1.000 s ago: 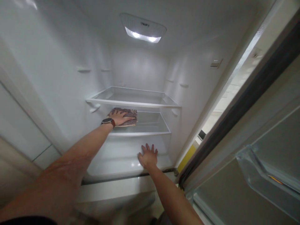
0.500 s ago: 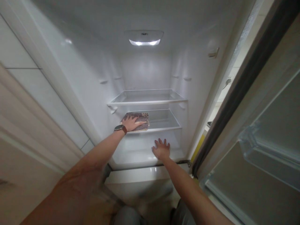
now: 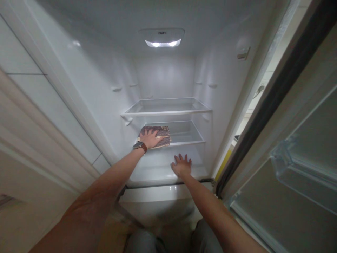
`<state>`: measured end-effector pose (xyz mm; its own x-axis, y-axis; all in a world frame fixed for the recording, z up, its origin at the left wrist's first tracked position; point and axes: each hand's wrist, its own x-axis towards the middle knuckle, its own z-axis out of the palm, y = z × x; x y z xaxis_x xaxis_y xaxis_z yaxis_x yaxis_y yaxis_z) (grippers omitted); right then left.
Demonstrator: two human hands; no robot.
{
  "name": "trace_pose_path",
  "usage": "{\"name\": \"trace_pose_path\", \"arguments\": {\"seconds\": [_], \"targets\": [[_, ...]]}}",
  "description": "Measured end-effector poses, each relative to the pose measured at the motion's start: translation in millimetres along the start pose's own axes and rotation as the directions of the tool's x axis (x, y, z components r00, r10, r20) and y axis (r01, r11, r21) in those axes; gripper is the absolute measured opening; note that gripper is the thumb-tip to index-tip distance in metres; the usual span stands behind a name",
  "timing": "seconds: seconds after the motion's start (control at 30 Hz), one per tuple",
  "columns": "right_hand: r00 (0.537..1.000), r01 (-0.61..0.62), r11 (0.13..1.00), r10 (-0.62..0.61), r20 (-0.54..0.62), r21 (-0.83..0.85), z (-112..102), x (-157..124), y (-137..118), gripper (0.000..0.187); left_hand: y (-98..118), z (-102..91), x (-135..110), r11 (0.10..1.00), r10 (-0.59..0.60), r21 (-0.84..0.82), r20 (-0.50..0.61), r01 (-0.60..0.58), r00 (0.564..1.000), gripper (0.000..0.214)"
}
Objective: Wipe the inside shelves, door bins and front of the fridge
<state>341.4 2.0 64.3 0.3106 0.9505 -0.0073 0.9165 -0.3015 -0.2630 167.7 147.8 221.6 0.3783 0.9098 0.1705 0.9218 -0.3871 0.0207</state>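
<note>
Inside a lit fridge, my left hand (image 3: 150, 138) lies with its fingers spread on a folded brown patterned cloth (image 3: 163, 133). The cloth is on the left part of the lower glass shelf (image 3: 186, 131). A watch (image 3: 140, 145) with a brown strap is on my left wrist. My right hand (image 3: 182, 166) is lower and to the right, its fingers apart and holding nothing. It is over or on the white fridge floor (image 3: 155, 167); whether it touches is unclear.
An upper glass shelf (image 3: 168, 105) spans the fridge above the cloth. The fridge light (image 3: 163, 43) is on at the top. To the right stands the open fridge door (image 3: 302, 189) with a clear door bin (image 3: 302, 172). White tiles (image 3: 39, 95) line the left side.
The cloth and my left hand have shifted slightly to the right along the lower shelf. My right hand has stayed nearly in place. The camera view has moved a little.
</note>
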Motion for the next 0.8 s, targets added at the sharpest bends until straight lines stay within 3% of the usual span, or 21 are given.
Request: {"name": "trace_pose_path", "arguments": {"seconds": [0.4,0.8], "targets": [[1.0,0.01,1.0,-0.01,-0.01,0.008,-0.3,-0.9,0.1,0.061,3.9,0.0,16.3,1.0,0.013,-0.024,-0.012,-0.013,1.0,0.093],[1.0,0.009,1.0,-0.009,-0.013,-0.005,-0.6,-1.1,0.6,0.063,4.4,6.5,34.7,0.998,0.03,-0.046,-0.108,-0.035,0.994,0.084]]}}
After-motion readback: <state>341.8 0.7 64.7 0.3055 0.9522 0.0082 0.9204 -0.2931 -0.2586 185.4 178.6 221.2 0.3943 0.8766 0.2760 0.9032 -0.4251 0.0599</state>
